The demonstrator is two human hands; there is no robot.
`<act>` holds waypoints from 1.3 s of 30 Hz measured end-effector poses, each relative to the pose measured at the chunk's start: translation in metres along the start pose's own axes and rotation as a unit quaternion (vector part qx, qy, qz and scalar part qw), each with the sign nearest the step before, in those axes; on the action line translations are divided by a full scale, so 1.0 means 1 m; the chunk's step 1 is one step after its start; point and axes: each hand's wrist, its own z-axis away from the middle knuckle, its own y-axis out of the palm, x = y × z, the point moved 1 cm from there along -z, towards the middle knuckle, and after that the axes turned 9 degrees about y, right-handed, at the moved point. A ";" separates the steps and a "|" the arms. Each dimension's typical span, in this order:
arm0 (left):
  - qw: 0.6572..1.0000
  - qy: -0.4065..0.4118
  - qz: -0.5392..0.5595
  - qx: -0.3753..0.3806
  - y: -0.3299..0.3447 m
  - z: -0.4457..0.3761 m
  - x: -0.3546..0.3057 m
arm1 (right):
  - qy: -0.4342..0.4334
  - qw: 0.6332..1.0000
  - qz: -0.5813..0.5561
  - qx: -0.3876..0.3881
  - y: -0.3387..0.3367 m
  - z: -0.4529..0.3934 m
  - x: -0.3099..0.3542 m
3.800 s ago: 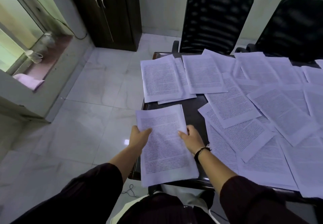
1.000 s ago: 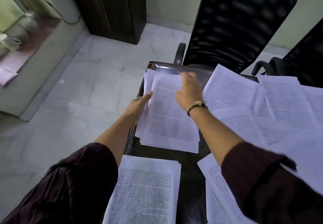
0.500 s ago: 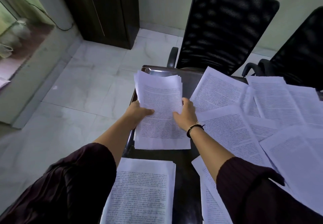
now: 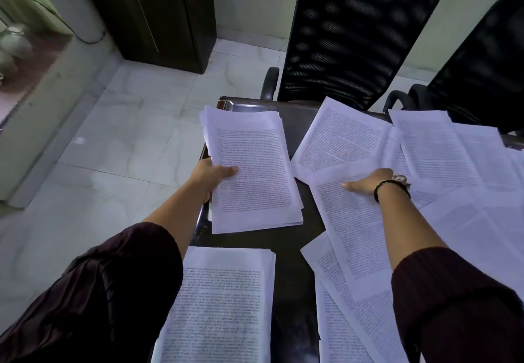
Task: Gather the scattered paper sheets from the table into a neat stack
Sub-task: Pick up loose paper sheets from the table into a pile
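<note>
My left hand grips the left edge of a small bundle of printed sheets at the table's far left corner, thumb on top. My right hand lies flat, palm down, on a loose printed sheet to the right of the bundle. A squared stack of sheets lies at the near left edge of the dark table. More loose sheets overlap across the right side.
Two black mesh office chairs stand behind the table's far edge. A dark wooden cabinet stands at the back left. White tiled floor lies left of the table, with a low ledge at the far left.
My right hand has let go of the bundle and moved right onto a loose sheet. My left hand alone holds the bundle, in much the same place.
</note>
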 end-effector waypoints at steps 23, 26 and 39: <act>0.999 -0.028 0.032 -0.026 0.004 0.023 -0.014 | -0.349 0.797 -0.417 0.265 -0.037 0.083 0.109; 0.992 -0.004 0.128 0.013 0.005 0.021 -0.016 | -0.352 0.851 -0.365 0.137 -0.004 0.084 0.138; 0.999 -0.006 0.043 0.025 -0.002 0.022 -0.015 | -0.312 0.900 -0.276 0.127 0.071 0.099 0.121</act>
